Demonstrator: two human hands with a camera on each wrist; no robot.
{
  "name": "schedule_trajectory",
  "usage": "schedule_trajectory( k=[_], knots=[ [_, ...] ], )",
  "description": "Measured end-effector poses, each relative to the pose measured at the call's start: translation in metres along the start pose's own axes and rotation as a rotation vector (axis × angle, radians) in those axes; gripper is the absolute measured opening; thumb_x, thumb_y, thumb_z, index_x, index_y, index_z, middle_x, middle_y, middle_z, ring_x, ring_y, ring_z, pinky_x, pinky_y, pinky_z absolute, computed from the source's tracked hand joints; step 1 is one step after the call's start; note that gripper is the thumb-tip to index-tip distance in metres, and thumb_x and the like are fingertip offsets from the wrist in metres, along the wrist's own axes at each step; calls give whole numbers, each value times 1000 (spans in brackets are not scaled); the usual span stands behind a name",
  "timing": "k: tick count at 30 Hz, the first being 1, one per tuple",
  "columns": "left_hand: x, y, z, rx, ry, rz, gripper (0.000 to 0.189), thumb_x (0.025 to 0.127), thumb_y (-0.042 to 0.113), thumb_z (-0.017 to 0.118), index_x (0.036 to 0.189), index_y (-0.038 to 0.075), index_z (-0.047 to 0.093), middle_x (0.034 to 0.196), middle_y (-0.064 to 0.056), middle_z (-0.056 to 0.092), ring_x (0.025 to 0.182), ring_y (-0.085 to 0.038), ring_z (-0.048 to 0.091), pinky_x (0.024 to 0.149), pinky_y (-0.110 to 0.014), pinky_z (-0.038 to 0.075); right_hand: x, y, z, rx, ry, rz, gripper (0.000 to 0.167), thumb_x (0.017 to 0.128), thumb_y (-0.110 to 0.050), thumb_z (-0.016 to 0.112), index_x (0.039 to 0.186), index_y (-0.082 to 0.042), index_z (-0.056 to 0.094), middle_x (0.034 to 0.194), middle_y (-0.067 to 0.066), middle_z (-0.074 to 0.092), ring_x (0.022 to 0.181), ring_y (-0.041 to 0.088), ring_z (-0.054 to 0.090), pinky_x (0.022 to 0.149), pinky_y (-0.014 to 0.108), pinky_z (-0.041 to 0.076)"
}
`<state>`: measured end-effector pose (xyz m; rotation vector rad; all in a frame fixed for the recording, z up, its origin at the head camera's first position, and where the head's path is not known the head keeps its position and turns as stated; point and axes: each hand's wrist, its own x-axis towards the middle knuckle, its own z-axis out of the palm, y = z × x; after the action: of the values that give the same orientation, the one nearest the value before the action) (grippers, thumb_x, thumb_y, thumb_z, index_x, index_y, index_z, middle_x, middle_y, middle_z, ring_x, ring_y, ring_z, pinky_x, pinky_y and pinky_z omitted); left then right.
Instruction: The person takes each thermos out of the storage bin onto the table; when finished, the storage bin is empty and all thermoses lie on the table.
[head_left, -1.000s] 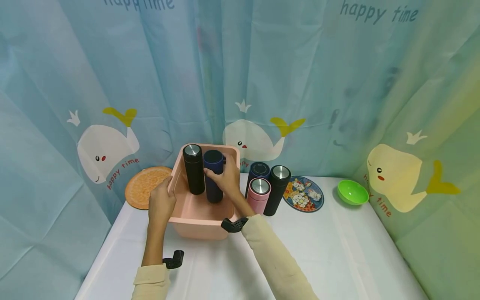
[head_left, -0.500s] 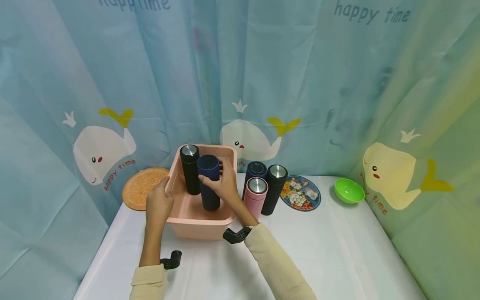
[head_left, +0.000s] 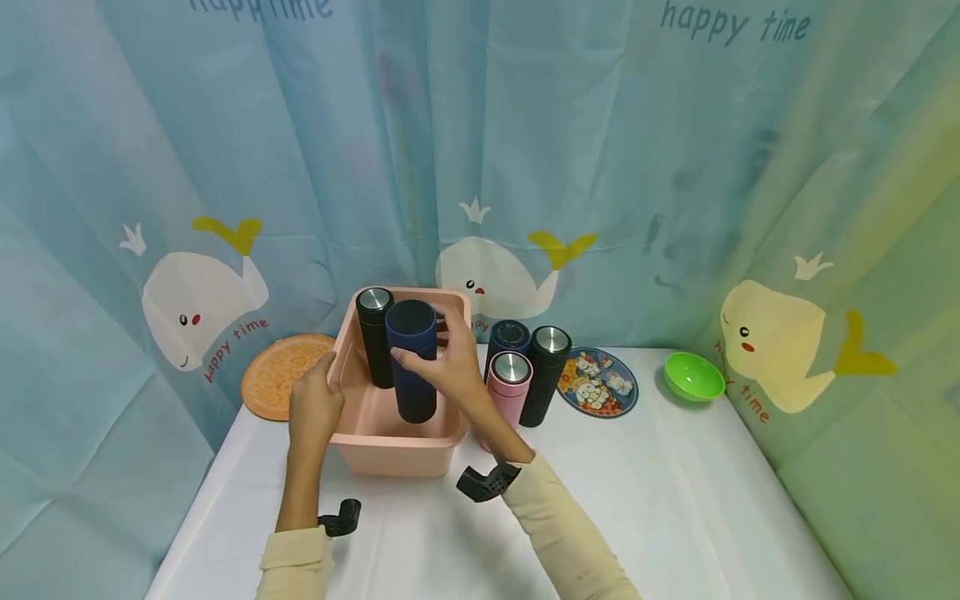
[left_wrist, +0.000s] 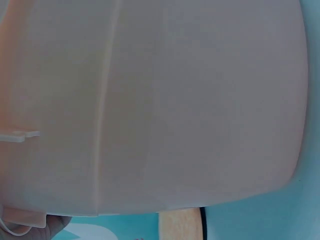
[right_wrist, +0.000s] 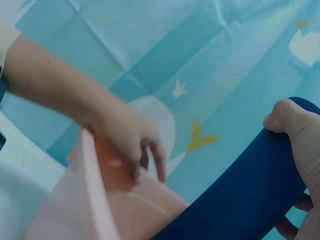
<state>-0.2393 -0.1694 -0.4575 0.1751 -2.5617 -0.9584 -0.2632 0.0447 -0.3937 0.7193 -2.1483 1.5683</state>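
Note:
A pink plastic basin stands on the table, its outer wall filling the left wrist view. My left hand grips its left rim. In my right hand is a navy blue thermos bottle, held around its upper part. It is upright inside the basin's opening; the right wrist view shows the navy bottle with the thumb against its side. Whether its base touches the basin floor I cannot tell. Beside it, a black thermos bottle with a silver lid stands in the basin's back left corner.
Right of the basin stand a pink thermos, a black thermos and another navy thermos, close together. Behind them lies a patterned round mat. A green bowl sits far right, an orange round mat left.
The navy bottle in my right hand has moved a little left and nearer the camera, appearing larger. My left hand keeps its grip on the rim. The view has shifted slightly.

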Motion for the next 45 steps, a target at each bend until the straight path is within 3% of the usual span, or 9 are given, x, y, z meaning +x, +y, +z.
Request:
schedule_trajectory(
  k=[5,11,25,32,36,41,45],
  knots=[
    [0,-1,0,-9,2,5,44,89,-3,53,133,-1,56,127,-28,61,105,-51,62,81,-59,51,2,-20,-11,20,36,-39,63,72,-18,83,128,-10,56,111,7,61,94,20,58,80,32,55],
    [-2,-2,1,-9,4,7,44,89,-4,52,133,-2,56,126,-29,61,105,-52,62,81,-60,51,1,-43,-27,4,74,-15,63,73,-21,82,129,-8,56,107,10,63,93,20,58,79,33,54],
    [-1,0,1,-4,-10,-11,46,89,-3,50,134,0,55,128,-29,60,108,-52,61,83,-61,50,-4,-85,-72,17,88,-57,61,73,-20,80,128,-10,57,109,6,63,95,16,54,79,38,50],
    [-1,0,-1,-7,-13,-6,47,88,-5,49,134,-1,55,128,-29,60,109,-52,60,85,-61,49,-14,-92,-88,39,105,-84,60,71,-16,80,126,-7,57,114,8,63,103,17,57,85,40,51],
    [0,1,-1,-4,-17,-3,47,88,-5,49,134,-1,55,128,-29,60,108,-52,60,83,-60,50,-22,-92,-97,65,111,-88,61,70,-11,79,126,-6,56,114,8,63,102,18,60,85,34,54],
    [0,2,-3,-4,-14,-8,47,88,-6,49,134,-1,55,128,-29,60,107,-52,61,83,-60,50,-31,-86,-109,92,95,-86,61,70,-3,77,127,-3,55,114,7,63,98,20,64,81,31,57],
    [-1,2,-2,-9,-7,-11,47,87,-6,49,134,-1,55,128,-29,60,108,-52,60,85,-60,50,-40,-77,-120,56,99,-80,61,69,0,77,126,-3,56,114,3,64,103,18,61,87,29,54]
  ],
)
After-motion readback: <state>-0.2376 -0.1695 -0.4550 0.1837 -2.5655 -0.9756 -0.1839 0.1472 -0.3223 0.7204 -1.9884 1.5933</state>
